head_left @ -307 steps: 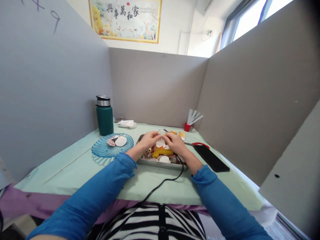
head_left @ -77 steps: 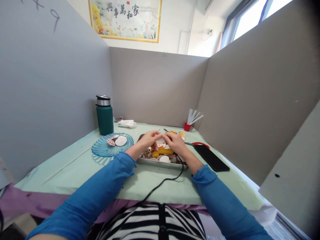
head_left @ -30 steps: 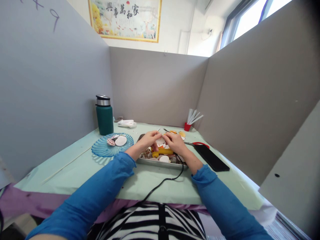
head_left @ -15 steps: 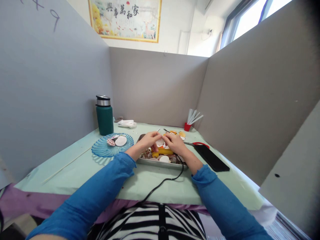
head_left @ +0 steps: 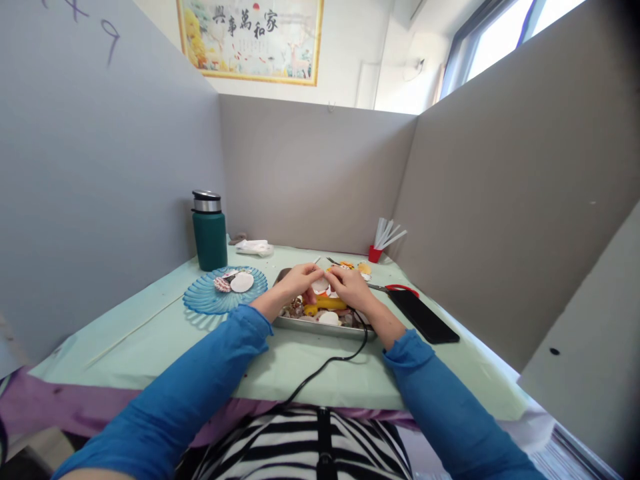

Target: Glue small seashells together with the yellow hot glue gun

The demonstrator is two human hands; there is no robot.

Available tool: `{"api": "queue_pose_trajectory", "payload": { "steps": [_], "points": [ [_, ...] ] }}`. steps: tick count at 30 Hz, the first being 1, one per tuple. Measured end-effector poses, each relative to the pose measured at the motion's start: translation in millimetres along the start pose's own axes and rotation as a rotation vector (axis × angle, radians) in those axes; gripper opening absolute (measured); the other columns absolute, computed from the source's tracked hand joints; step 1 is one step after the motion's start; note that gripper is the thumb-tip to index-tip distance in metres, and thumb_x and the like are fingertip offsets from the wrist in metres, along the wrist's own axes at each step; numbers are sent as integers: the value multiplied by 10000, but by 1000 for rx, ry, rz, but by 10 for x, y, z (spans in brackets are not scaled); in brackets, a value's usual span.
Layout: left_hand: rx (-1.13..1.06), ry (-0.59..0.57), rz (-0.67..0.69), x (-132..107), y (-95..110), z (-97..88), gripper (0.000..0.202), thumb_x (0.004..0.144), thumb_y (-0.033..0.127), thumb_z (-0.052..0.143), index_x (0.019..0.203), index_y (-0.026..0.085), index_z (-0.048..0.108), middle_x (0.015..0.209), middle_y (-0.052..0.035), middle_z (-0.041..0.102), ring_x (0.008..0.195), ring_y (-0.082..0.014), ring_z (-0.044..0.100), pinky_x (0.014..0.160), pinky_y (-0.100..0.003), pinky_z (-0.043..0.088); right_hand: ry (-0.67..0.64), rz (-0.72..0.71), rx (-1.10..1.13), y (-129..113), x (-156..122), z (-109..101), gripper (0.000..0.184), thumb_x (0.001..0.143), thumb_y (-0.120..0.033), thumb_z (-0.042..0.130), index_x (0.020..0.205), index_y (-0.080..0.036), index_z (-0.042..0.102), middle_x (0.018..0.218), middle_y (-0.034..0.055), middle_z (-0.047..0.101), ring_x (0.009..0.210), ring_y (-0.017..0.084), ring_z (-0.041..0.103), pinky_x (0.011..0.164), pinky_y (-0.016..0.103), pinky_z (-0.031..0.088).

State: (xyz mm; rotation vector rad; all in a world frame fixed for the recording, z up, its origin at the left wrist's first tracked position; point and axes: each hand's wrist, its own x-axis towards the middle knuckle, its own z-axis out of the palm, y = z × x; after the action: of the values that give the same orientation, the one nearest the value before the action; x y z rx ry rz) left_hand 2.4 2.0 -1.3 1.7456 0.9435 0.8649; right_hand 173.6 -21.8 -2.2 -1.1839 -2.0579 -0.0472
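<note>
Both hands meet above a metal tray. My left hand and my right hand are closed, fingertips pinched close together. Between them shows a pale round piece, held at its upper edge; its exact kind is too small to tell. Beneath the hands a yellow glue gun lies across the tray, and a black cord runs from there toward me. Small shell-like or fabric bits and a white disc fill the tray around it. My fingers partly hide the tray's far side.
On the left are a blue glass plate with small discs and a green bottle. To the right lie red-handled scissors and a black phone-like slab. White sticks stand in a red cup. Grey partitions enclose the table.
</note>
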Motion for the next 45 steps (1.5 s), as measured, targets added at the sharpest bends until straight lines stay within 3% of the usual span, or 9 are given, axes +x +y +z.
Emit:
{"api": "queue_pose_trajectory", "payload": {
  "steps": [21,33,45],
  "points": [
    [-5,-18,52,22,-58,-30,375,835,535,536,926,172,543,395,39,518,352,-152,561,397,-200,426,8,1,8,10,0,3,345,920,-317,457,623,-180,566,616,3,600,602,121,506,593,233,320],
    [67,32,84,-19,2,-6,315,859,482,519,884,170,555,360,59,479,313,-120,509,357,-159,307,16,-21,30,45,5,21,349,926,-329,445,629,-186,558,610,0,595,596,123,508,592,234,330],
    [4,80,71,0,29,19,311,838,465,574,846,158,533,587,19,586,453,-120,614,420,-175,437,63,-40,13,42,6,25,345,923,-337,440,631,-189,549,590,-5,556,579,122,480,572,234,321]
  ]
}}
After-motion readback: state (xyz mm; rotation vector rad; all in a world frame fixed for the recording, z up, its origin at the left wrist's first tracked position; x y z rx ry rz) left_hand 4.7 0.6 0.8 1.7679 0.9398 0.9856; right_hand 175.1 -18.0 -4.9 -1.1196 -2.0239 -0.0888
